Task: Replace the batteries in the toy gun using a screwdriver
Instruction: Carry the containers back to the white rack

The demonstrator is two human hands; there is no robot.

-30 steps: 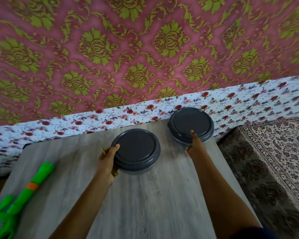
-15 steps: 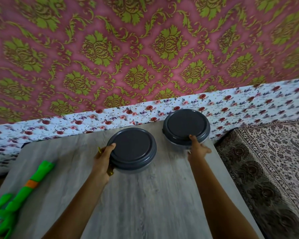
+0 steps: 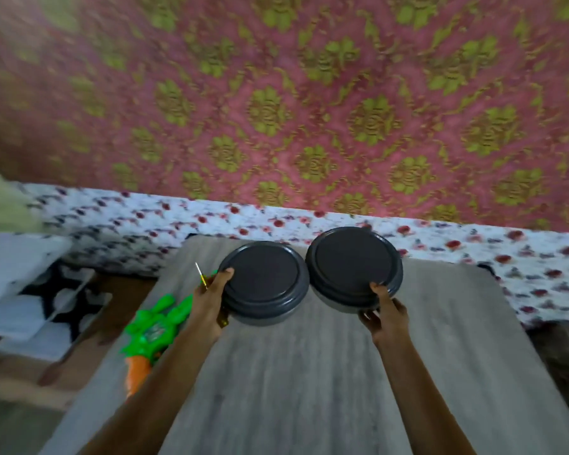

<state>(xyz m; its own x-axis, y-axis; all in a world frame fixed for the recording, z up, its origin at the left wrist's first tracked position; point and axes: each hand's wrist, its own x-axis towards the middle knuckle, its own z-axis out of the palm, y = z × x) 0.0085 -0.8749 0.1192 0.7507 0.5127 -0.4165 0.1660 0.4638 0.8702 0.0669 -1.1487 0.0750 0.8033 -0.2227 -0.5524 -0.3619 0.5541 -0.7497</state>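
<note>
The wall [image 3: 309,110] fills the top half with pink and green flower shapes, and its left part is too smeared to make out. Below it lies the grey wooden bench [image 3: 309,389], and the near edge is cut off at the bottom. A white cloth with red flowers [image 3: 523,274] runs behind the bench. On the floor to the left are some white things [image 3: 20,274], too blurry to tell what they are. Two dark grey round tubs with lids sit side by side at the far end of the bench, just touching. The left tub [image 3: 263,280] and the right tub [image 3: 349,261] are shut, so what is inside is hidden. The green toy gun [image 3: 148,330] lies at the left edge of the bench with an orange part at its near end. The left arm covers some of it. It has a small patch on its side, too blurry to read. The left hand [image 3: 209,302] grips the left tub, with its thumb on the lid and its fingers hidden round the side. The right hand [image 3: 386,311] grips the near side of the right tub, with its thumb on the lid rim. The thin screwdriver [image 3: 200,274] is tucked in the left hand too. Its metal tip sticks up, and most of its yellow handle is hidden.
</note>
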